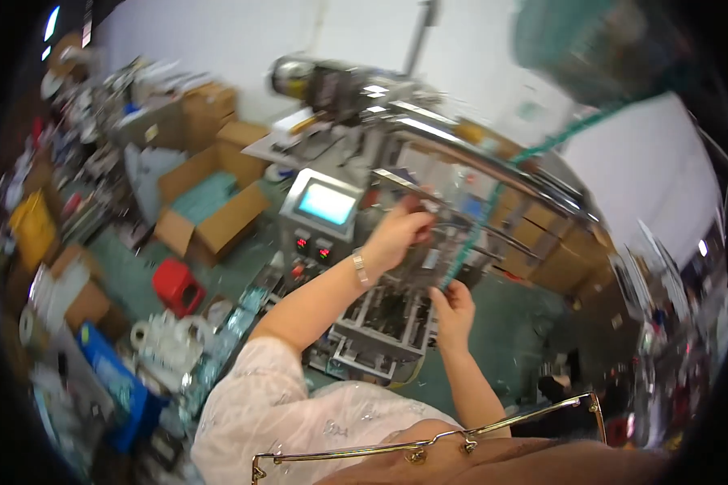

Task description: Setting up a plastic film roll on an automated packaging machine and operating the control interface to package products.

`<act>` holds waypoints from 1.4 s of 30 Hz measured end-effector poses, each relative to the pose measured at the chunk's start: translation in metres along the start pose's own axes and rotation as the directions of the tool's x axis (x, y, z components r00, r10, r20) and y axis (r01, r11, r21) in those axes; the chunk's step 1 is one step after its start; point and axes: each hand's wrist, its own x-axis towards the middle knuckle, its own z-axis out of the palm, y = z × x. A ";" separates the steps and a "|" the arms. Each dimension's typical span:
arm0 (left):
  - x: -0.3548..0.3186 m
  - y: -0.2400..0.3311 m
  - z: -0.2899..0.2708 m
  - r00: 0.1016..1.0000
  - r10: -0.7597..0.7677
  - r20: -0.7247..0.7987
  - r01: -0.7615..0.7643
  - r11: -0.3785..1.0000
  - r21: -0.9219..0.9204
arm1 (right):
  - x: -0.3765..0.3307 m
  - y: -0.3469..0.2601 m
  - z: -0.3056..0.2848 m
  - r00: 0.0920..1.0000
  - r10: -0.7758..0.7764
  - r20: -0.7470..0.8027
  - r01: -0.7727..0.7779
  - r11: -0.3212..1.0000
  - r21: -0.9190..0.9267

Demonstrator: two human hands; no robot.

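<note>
I stand at a metal packing machine (388,323) with rollers and a frame of bars. A narrow green strip of film (479,230) slants down from a large blurred green roll (594,40) at the upper right, passing the shiny rollers (477,158). The strip's lower end meets my right hand (455,314), whose thumb and fingers pinch it. Further up and to the left, my left hand (398,233) has its fingers curled beside a thin metal bar (408,184). What those fingers hold, if anything, is hidden. A bracelet circles my left wrist.
A control box with a lit screen (325,202) stands left of my left hand. Beyond it are an open carton (210,198) with green contents, a red plastic stool (176,287) and a blue bin (117,388). Stacked cartons (554,242) stand behind the machine at right.
</note>
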 end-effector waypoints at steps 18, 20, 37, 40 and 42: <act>0.009 0.008 -0.004 1.000 -0.012 0.023 0.012 1.000 -0.011 | -0.073 0.106 -0.003 0.962 0.272 -0.022 -0.273 0.960 -0.062; 0.012 0.006 -0.002 0.999 -0.017 0.040 0.018 0.999 -0.043 | -0.079 0.103 -0.006 0.927 0.373 -0.032 -0.374 0.927 -0.032; -0.027 -0.036 -0.015 0.981 -0.164 0.100 0.172 0.981 -0.084 | -0.128 0.153 -0.031 0.656 0.755 0.006 -0.711 0.615 0.340; -0.058 -0.039 -0.028 0.758 -0.316 0.570 0.473 0.868 -0.149 | -0.098 0.144 -0.045 0.760 0.648 -0.052 -0.609 0.738 0.291; -0.084 -0.035 -0.042 0.710 -0.404 0.578 0.528 0.847 -0.057 | -0.068 0.129 -0.047 0.894 0.391 -0.218 -0.325 0.902 0.282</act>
